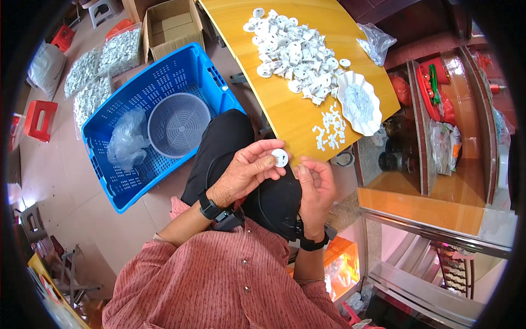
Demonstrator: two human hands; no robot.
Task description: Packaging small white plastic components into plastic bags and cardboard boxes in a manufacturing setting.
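Note:
Between the thumb and fingers of my left hand [246, 171] is a small round white plastic piece [280, 158] with dark slots in its face. My right hand [318, 185] is beside it, just to the right, thumb and forefinger pinched together; whatever they hold, if anything, is too small to make out. Both hands are over my lap at the near edge of the yellow wooden table [298, 123]. On the table lies a heap of similar white plastic pieces [298, 55]. Nearer are scattered small white parts [330, 129], beside a scalloped white dish [373, 120] holding tiny pale pieces.
At my left stands a blue crate [118, 203] with a grey-purple basket [179, 125] and a clear plastic bag [129, 137] inside. Beyond it are an open cardboard box [172, 27] and bags of white parts [90, 104]. Shelves [460, 137] stand to the right.

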